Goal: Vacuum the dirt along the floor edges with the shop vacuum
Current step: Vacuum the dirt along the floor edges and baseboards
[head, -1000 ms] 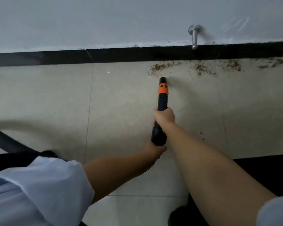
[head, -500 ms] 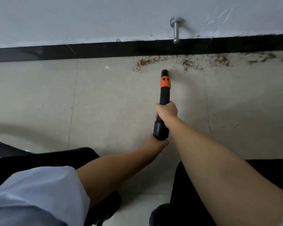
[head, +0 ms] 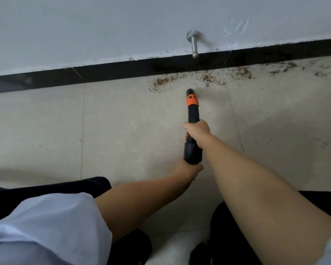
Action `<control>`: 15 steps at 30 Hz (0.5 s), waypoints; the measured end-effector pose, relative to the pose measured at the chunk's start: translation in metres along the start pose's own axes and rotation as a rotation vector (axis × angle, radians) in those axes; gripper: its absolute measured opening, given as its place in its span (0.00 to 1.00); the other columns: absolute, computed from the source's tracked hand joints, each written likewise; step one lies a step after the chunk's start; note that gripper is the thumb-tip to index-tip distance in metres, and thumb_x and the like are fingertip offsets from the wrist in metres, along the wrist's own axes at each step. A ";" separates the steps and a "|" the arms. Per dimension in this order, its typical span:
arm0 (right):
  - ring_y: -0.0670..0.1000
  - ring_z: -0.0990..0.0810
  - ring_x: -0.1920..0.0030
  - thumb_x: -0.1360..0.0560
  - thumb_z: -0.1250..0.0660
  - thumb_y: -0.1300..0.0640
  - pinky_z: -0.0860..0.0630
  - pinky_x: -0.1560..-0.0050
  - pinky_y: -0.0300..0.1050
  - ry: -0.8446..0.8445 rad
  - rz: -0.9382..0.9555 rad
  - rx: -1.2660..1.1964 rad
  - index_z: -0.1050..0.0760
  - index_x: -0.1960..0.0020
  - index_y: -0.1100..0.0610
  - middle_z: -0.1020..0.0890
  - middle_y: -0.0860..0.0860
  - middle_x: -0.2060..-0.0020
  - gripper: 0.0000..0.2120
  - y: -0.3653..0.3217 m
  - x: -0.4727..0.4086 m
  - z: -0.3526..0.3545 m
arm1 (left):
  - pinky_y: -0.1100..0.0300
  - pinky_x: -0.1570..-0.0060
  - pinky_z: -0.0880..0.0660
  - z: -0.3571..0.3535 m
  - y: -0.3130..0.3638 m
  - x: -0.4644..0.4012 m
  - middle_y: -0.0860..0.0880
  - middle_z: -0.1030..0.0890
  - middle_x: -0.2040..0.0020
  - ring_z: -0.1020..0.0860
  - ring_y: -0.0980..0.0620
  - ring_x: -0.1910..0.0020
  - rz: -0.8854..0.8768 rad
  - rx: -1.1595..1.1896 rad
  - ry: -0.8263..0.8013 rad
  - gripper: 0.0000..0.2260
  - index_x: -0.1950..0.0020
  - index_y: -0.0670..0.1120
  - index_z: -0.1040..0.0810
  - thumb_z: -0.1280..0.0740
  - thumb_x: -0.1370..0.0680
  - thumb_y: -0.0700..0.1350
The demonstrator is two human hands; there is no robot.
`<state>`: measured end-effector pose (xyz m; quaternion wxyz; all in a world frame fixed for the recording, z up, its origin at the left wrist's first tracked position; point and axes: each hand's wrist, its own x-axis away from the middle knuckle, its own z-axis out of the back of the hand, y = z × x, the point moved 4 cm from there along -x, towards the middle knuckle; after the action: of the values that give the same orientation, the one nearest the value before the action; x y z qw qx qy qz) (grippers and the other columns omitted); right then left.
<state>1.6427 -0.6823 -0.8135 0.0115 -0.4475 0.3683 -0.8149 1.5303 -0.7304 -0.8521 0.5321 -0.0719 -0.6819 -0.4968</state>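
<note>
With the left hand (head: pixel 189 168) gripping the hose end and the right hand (head: pixel 197 131) wrapped round the black wand (head: pixel 193 115) further forward, long axis pointing at the wall, its orange-collared nozzle (head: pixel 190 91) sits just short of brown dirt (head: pixel 161 83) strung rightward along the black baseboard (head: pixel 122 70).
</note>
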 end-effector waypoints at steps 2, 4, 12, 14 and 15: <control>0.51 0.26 0.76 0.28 0.37 0.63 0.30 0.80 0.34 -0.028 -0.005 0.008 0.32 0.58 0.59 0.25 0.54 0.71 0.04 -0.006 0.000 -0.002 | 0.62 0.68 0.30 0.002 0.003 0.001 0.46 0.27 0.62 0.30 0.52 0.69 -0.009 0.027 -0.007 0.12 0.44 0.40 0.26 0.33 0.26 0.39; 0.51 0.27 0.76 0.28 0.36 0.64 0.31 0.80 0.34 -0.067 -0.006 0.019 0.32 0.58 0.59 0.25 0.54 0.71 0.04 -0.010 0.000 -0.007 | 0.62 0.68 0.30 0.007 0.006 0.002 0.46 0.27 0.64 0.30 0.52 0.69 -0.007 0.057 0.005 0.11 0.45 0.40 0.26 0.33 0.26 0.39; 0.52 0.26 0.75 0.29 0.36 0.64 0.27 0.72 0.40 -0.197 0.005 0.050 0.31 0.52 0.60 0.25 0.54 0.71 0.07 -0.015 0.001 -0.034 | 0.61 0.68 0.29 0.025 0.002 0.006 0.47 0.27 0.65 0.29 0.52 0.70 0.021 0.131 0.054 0.10 0.47 0.42 0.27 0.32 0.27 0.39; 0.52 0.27 0.75 0.28 0.36 0.65 0.28 0.71 0.40 -0.223 0.012 0.054 0.31 0.52 0.61 0.25 0.55 0.72 0.07 -0.019 -0.002 -0.032 | 0.61 0.68 0.29 0.025 0.010 0.008 0.47 0.27 0.65 0.29 0.52 0.69 0.004 0.128 0.052 0.09 0.49 0.43 0.28 0.33 0.26 0.38; 0.51 0.27 0.75 0.28 0.37 0.65 0.28 0.72 0.39 -0.231 0.012 0.059 0.32 0.54 0.60 0.25 0.55 0.72 0.05 -0.022 -0.002 -0.029 | 0.62 0.68 0.29 0.024 0.014 0.008 0.47 0.28 0.66 0.29 0.52 0.69 -0.003 0.126 0.048 0.08 0.49 0.43 0.28 0.33 0.26 0.38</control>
<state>1.6293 -0.6486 -0.8112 0.0718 -0.5357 0.3430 -0.7683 1.5198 -0.7094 -0.8360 0.5507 -0.0253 -0.6990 -0.4554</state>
